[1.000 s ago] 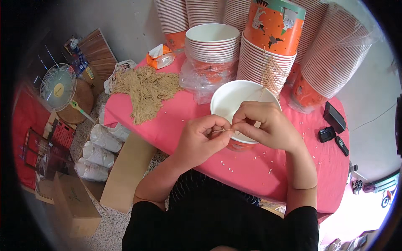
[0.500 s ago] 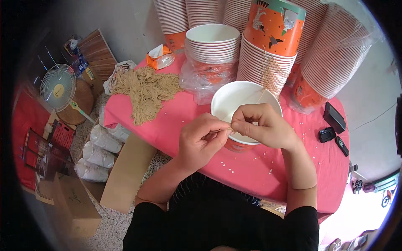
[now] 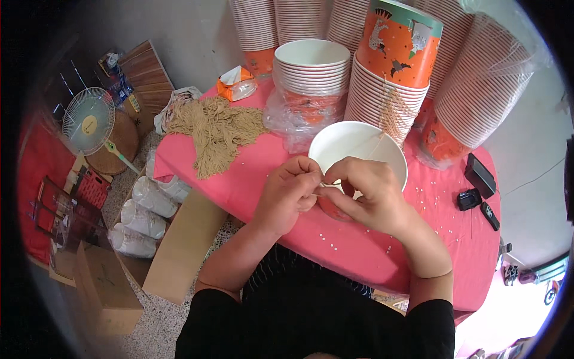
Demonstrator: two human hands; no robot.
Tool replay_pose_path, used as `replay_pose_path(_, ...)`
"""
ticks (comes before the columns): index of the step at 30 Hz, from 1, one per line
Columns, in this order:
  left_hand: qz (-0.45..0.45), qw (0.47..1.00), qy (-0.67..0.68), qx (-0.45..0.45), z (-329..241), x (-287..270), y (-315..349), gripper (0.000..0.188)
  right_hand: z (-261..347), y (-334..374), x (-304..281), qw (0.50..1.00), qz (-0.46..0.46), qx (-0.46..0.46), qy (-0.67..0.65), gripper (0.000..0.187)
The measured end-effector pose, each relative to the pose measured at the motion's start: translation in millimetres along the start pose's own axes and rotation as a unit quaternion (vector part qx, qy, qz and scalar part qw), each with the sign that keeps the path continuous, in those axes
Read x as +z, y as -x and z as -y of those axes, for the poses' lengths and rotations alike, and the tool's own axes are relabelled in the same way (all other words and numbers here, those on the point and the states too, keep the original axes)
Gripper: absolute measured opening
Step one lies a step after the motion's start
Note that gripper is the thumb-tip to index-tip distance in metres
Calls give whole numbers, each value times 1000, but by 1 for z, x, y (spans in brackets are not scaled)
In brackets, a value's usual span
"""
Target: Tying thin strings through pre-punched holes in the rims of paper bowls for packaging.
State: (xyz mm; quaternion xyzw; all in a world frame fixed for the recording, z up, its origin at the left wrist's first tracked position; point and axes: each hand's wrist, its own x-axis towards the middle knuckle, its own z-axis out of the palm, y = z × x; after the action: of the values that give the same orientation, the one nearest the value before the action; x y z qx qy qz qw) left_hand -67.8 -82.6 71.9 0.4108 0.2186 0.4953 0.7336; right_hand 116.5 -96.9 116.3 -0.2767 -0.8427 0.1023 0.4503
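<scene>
In front of me on the pink tablecloth stands a white-lined paper bucket (image 3: 387, 160) with an orange outside. My left hand (image 3: 287, 194) and my right hand (image 3: 372, 192) meet over its near left rim. Both are closed, fingertips pinching a thin tan cord (image 3: 327, 183) between them. The fingers partly hide the cord, so whether it is knotted cannot be made out. A pale strand also crosses the bucket's inside toward its far rim. Further back, a tan cord bundle (image 3: 393, 110) hangs against a bucket stack (image 3: 365, 96) topped by a patterned orange bucket (image 3: 399, 45).
A heap of tan cords (image 3: 215, 131) lies on the table's left, by an orange tissue pack (image 3: 237, 82). Bagged bucket stacks (image 3: 487, 78) line the back. Black items and a remote (image 3: 489, 216) lie at right. A carton (image 3: 182, 251) and a fan (image 3: 89, 122) are at left.
My hands have turned and spread slightly apart, showing more cord between the fingertips. They have shifted a little toward me relative to the bucket. The whole view has shifted slightly.
</scene>
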Motion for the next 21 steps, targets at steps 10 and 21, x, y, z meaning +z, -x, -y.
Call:
replay_pose_path(10, 83, 994, 60, -41, -3, -6, 1, 10, -5, 1, 2, 998, -11, 11, -54, 15)
replay_pose_path(21, -20, 968, -210, 139, -4, 5, 7, 10, -8, 0, 2, 999, -30, 3, -34, 10)
